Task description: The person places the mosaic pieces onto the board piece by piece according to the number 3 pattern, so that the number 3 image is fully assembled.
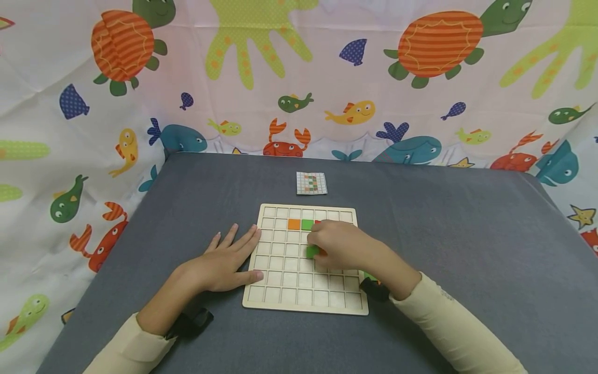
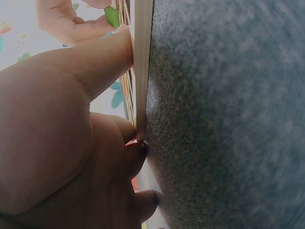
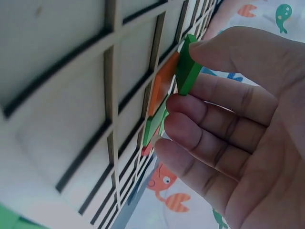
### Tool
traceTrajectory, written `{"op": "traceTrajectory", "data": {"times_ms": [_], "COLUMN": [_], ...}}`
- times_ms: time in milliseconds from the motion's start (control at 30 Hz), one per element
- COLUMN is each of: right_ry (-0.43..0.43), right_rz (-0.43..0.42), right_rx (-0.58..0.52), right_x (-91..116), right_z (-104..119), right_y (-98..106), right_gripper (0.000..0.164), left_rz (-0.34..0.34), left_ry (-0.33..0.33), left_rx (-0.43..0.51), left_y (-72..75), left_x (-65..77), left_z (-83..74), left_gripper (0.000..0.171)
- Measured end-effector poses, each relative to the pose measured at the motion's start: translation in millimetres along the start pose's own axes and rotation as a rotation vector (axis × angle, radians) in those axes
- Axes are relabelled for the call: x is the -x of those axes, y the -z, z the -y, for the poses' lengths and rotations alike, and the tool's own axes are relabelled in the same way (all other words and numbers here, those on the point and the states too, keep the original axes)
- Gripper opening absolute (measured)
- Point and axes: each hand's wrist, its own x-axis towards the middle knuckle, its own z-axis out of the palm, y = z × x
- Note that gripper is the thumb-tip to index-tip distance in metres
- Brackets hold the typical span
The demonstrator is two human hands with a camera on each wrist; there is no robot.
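A wooden grid board [image 1: 289, 296] lies on the table with an orange tile [image 1: 294, 224] and a green tile [image 1: 307, 224] side by side in an upper row; a red tile [image 3: 148, 147] there is mostly covered by my right hand [image 1: 343, 243] in the head view. Between thumb and fingertips, that hand pinches another green tile [image 3: 188, 69], tilted over the grid. Right beside it sits a second orange tile [image 3: 164, 83]. My left hand [image 1: 224, 262] has its fingers spread along the board's left side, with the thumb on the rim.
A small card [image 1: 311, 183] printed with a coloured grid lies behind the board. Partly hidden by my right wrist, some green and orange pieces [image 1: 369, 276] show at the board's right side. A curtain [image 1: 327, 78] with sea animals hangs behind the grey table [image 1: 444, 223].
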Motion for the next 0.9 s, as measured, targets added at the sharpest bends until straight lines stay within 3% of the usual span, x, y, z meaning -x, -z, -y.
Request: {"op": "traceTrajectory", "data": {"times_ms": [567, 900], "right_ry": [-0.016, 0.053], "right_rz": [-0.015, -0.032], "right_rx": [0.042, 0.171], "right_x": [-12.2, -10.3], "right_z": [11.3, 12.1], "right_y": [-2.0, -5.0], "right_gripper": [0.027, 0.032], "left_rz": [0.010, -0.020], "left_ry": [0.017, -0.028], "left_rx": [-0.006, 0.041], "left_y": [1.3, 0.8], "left_x": [-1.4, 2.0], "left_z": [-2.6, -2.1], "left_gripper": [0.098, 0.098]}}
